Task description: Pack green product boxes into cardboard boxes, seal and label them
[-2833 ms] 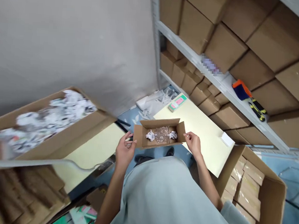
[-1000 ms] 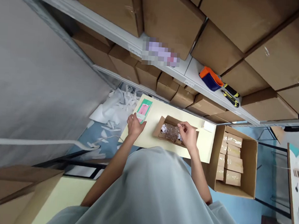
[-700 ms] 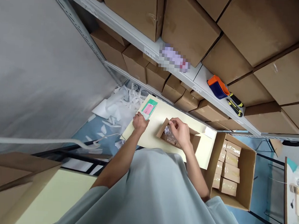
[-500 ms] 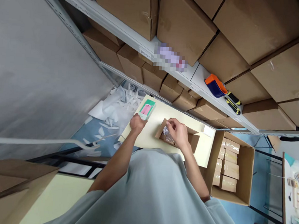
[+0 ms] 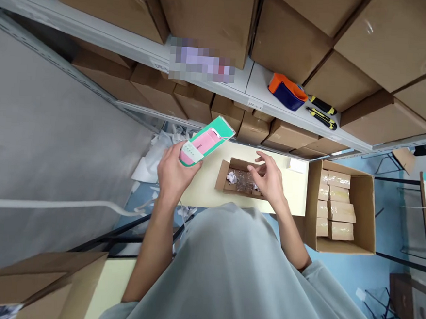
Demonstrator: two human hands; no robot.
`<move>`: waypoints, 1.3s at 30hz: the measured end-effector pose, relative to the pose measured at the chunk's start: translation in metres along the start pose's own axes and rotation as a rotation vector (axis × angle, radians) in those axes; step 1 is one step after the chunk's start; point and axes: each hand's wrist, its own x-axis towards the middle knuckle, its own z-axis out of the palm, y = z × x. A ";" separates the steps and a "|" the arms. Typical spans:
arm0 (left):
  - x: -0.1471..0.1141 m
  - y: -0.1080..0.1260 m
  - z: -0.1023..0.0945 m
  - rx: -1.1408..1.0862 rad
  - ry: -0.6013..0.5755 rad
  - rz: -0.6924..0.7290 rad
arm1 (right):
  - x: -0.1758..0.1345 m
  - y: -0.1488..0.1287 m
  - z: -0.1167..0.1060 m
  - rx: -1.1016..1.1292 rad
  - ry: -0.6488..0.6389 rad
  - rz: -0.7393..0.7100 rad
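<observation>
Seen from the head, the left hand clamps its grip on one end of a green box, left of the open carton; loosened fingers could drop it. The right hand, grip apart, obscures the carton's right end. Cutters lie on the shelf beyond the carton.

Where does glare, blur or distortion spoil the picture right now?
Head view: a pixelated patch hides detail on the shelf; head view: small glints speckle the clear wrap in the open carton and the taped packages; head view: the wide lens seems to stretch the edges, while the green-and-pink box in the left hand looks fairly sharp.
</observation>
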 end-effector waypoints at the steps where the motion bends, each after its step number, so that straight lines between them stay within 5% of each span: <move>1: -0.002 0.013 -0.007 -0.006 -0.027 0.044 | -0.002 0.003 -0.004 -0.013 0.030 -0.029; 5: -0.015 0.060 -0.018 -0.064 -0.229 0.248 | -0.012 0.016 -0.022 -0.128 0.043 -0.092; 9: -0.032 0.090 -0.003 -0.032 -0.430 0.364 | -0.033 0.040 -0.041 -0.204 -0.049 -0.036; 19: -0.063 0.095 0.062 0.011 -0.683 0.403 | -0.087 0.107 -0.027 -0.165 -0.108 0.192; 28: -0.060 0.077 0.085 0.028 -0.669 0.388 | -0.075 0.134 0.000 -0.188 -0.170 0.203; 39: -0.048 0.044 0.075 0.079 -0.442 0.309 | -0.078 0.150 -0.016 -0.193 -0.132 0.241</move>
